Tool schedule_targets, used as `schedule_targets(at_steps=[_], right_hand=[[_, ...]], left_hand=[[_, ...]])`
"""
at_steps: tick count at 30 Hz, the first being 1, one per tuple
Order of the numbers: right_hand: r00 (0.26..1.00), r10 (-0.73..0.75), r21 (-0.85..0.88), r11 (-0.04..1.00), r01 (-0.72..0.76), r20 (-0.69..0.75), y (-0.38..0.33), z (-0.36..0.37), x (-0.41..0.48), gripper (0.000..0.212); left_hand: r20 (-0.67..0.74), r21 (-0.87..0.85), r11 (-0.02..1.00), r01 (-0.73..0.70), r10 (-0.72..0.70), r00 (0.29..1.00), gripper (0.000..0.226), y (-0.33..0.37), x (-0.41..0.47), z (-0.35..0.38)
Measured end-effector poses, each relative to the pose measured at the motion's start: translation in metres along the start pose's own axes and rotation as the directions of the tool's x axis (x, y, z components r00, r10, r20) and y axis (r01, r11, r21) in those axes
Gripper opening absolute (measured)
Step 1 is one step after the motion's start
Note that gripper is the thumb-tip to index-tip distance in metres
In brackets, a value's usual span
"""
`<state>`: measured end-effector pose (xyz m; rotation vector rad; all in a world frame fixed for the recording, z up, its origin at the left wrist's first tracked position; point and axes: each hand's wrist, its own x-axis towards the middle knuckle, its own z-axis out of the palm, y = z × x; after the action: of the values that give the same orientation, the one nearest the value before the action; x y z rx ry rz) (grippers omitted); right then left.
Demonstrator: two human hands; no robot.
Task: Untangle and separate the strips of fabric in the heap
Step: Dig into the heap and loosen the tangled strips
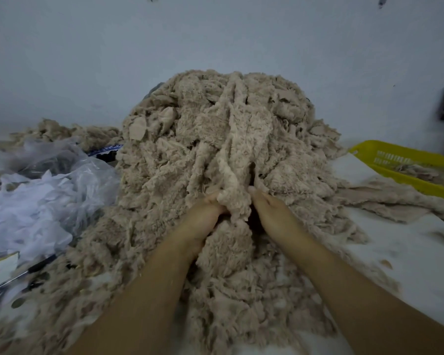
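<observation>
Heap [203,155] of beige fleecy strips covers the middle of the white counter [408,265]. At its near face, the left hand [205,219] and right hand [272,213] both grip one long strip [237,160] that runs up the heap. A yellow basket [395,160] sits to the right, and plastic bags [49,196] lie to the left.

heap [215,149] blocking centre, plastic bags [36,201] left, yellow basket [405,165] right

just one head cam, looking forward and down, close over the heap [221,155] against the wall [215,34]
</observation>
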<state>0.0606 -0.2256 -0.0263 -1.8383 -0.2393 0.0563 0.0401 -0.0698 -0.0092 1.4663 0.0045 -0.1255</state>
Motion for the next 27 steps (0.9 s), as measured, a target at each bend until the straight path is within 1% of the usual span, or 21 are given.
schedule_targets(at_steps=[2, 3, 4, 6, 7, 8, 10, 11, 12, 14, 15, 17, 19, 20, 21, 22, 23, 24, 25, 26, 27], right_hand=[[0.994, 0.053, 0.161, 0.985, -0.068, 0.094, 0.000, 0.000, 0.000, 0.091], [0.989, 0.065, 0.201, 0.975, -0.091, 0.133, 0.003, 0.001, 0.001, 0.095], [0.987, 0.049, 0.229, 0.970, -0.084, 0.156, 0.000, 0.002, -0.001, 0.079], [0.990, -0.020, 0.242, 0.970, -0.015, 0.142, -0.002, 0.005, 0.000, 0.022], [0.990, -0.079, 0.249, 0.967, 0.048, 0.114, -0.001, 0.004, 0.002, 0.015], [0.990, -0.118, 0.223, 0.970, 0.099, 0.074, -0.002, 0.002, 0.000, 0.016], [0.985, -0.174, 0.128, 0.977, 0.170, 0.019, -0.002, 0.001, 0.001, 0.005], [0.979, -0.202, 0.072, 0.977, 0.200, 0.020, -0.002, 0.001, 0.001, 0.005], [0.975, -0.223, 0.021, 0.975, 0.222, 0.014, -0.003, 0.003, -0.001, 0.010], [0.967, -0.252, -0.052, 0.966, 0.253, 0.022, -0.003, 0.005, -0.001, 0.023], [0.967, -0.254, -0.057, 0.965, 0.255, 0.031, -0.003, 0.006, -0.002, 0.024], [0.974, -0.222, -0.026, 0.974, 0.223, 0.033, -0.001, 0.006, -0.001, 0.020], [0.989, -0.151, 0.019, 0.988, 0.151, 0.004, -0.003, 0.005, 0.000, 0.014], [0.995, -0.103, 0.029, 0.994, 0.103, 0.005, -0.003, 0.004, -0.001, 0.021], [0.998, -0.055, 0.040, 0.998, 0.054, 0.032, -0.002, 0.005, -0.003, 0.040], [0.998, -0.014, 0.043, 0.999, 0.011, 0.067, -0.002, 0.005, -0.004, 0.063], [0.995, 0.028, 0.049, 0.998, -0.033, 0.097, -0.003, 0.006, -0.006, 0.082], [0.990, 0.065, 0.078, 0.994, -0.075, 0.128, -0.004, 0.008, -0.008, 0.093], [0.981, 0.098, 0.138, 0.983, -0.122, 0.165, -0.004, 0.009, -0.009, 0.095], [0.972, 0.123, 0.227, 0.959, -0.168, 0.199, -0.005, 0.011, -0.009, 0.090], [0.966, 0.135, 0.334, 0.920, -0.204, 0.218, -0.006, 0.012, -0.008, 0.081]], left_hand=[[0.062, -0.004, 1.000, 0.011, -0.011, 0.998, 0.050, 0.000, -0.001, 0.001], [0.074, 0.029, 0.999, 0.013, -0.015, 0.997, 0.049, -0.001, -0.001, 0.002], [0.074, 0.082, 0.996, 0.027, -0.033, 0.997, 0.046, -0.002, -0.001, 0.003], [0.073, 0.170, 0.985, 0.024, -0.037, 0.997, 0.030, -0.004, -0.002, 0.006], [0.084, 0.157, 0.987, 0.023, -0.036, 0.996, 0.021, -0.005, -0.003, 0.007], [0.103, 0.113, 0.993, 0.024, -0.035, 0.994, 0.020, -0.004, -0.005, 0.008], [0.116, 0.039, 0.999, 0.002, -0.007, 0.993, 0.037, -0.003, -0.007, 0.007], [0.120, 0.029, 0.999, -0.020, 0.016, 0.993, 0.040, -0.003, -0.006, 0.007], [0.106, 0.024, 0.999, -0.043, 0.040, 0.994, 0.041, -0.002, -0.007, 0.008], [0.008, 0.019, 0.996, -0.086, 0.085, 0.996, 0.047, -0.002, -0.006, 0.009], [-0.026, 0.010, 0.996, -0.090, 0.090, 0.996, 0.044, -0.002, -0.004, 0.010], [-0.089, 0.006, 0.995, -0.095, 0.095, 0.991, 0.028, -0.004, -0.001, 0.009], [-0.124, -0.090, 0.988, -0.126, 0.115, 0.986, 0.013, -0.004, 0.001, 0.007], [-0.124, -0.174, 0.977, -0.123, 0.102, 0.987, 0.009, -0.002, 0.000, 0.008], [-0.102, -0.265, 0.958, -0.112, 0.088, 0.991, 0.009, -0.002, 0.001, 0.007], [-0.071, -0.345, 0.935, -0.087, 0.067, 0.995, 0.014, -0.001, 0.001, 0.007], [-0.035, -0.383, 0.921, -0.064, 0.054, 0.998, 0.020, -0.001, 0.001, 0.007], [0.003, -0.390, 0.920, -0.035, 0.040, 0.999, 0.025, 0.000, 0.000, 0.006], [0.037, -0.355, 0.935, -0.013, 0.028, 0.999, 0.029, -0.001, 0.000, 0.007], [0.066, -0.284, 0.959, 0.003, 0.017, 0.998, 0.029, -0.001, 0.000, 0.007], [0.075, -0.176, 0.984, 0.003, 0.011, 0.997, 0.024, -0.004, 0.001, 0.007]])
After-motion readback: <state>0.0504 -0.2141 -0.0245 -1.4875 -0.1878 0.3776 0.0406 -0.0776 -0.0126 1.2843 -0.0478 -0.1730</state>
